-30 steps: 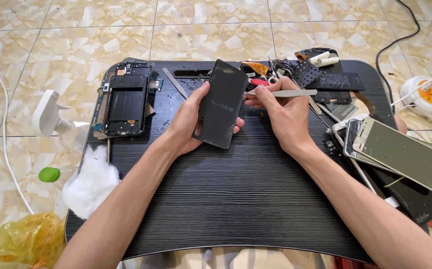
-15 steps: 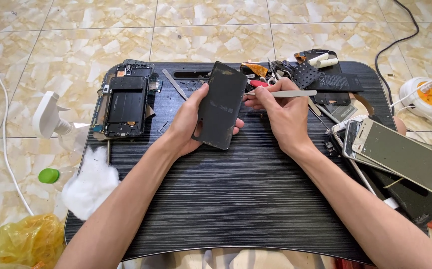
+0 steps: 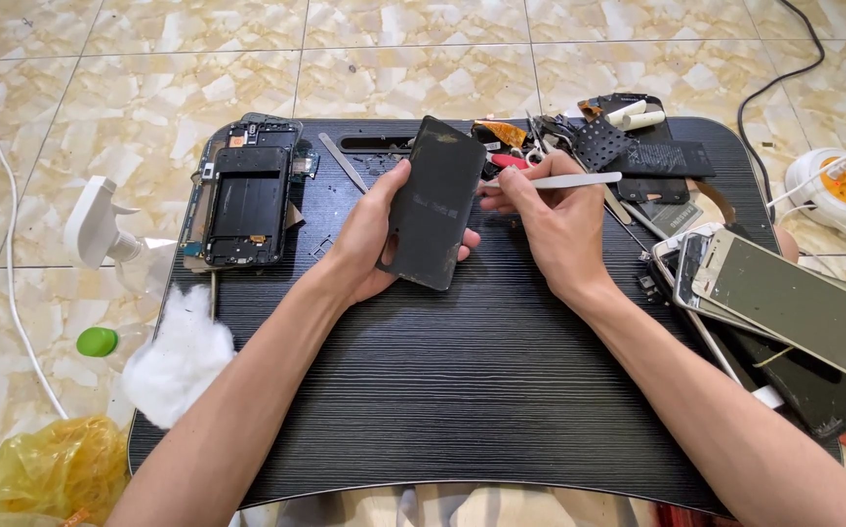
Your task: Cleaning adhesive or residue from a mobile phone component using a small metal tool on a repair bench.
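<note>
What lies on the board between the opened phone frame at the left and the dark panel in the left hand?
In the head view, a flat metal pry strip lies between opened phone frame and dark panel, held by left hand.

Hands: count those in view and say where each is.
2. Left hand grips the dark phone panel; right hand beside it holds a white tool. None hidden.

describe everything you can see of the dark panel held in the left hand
The dark panel is a flat, thin, rounded-corner rectangle, matte black and smudged, plastic or glass by its look. It is held tilted above the black lap table. The left hand grips its left edge and underside. The right hand holds a white slim tool at its right edge.
</note>
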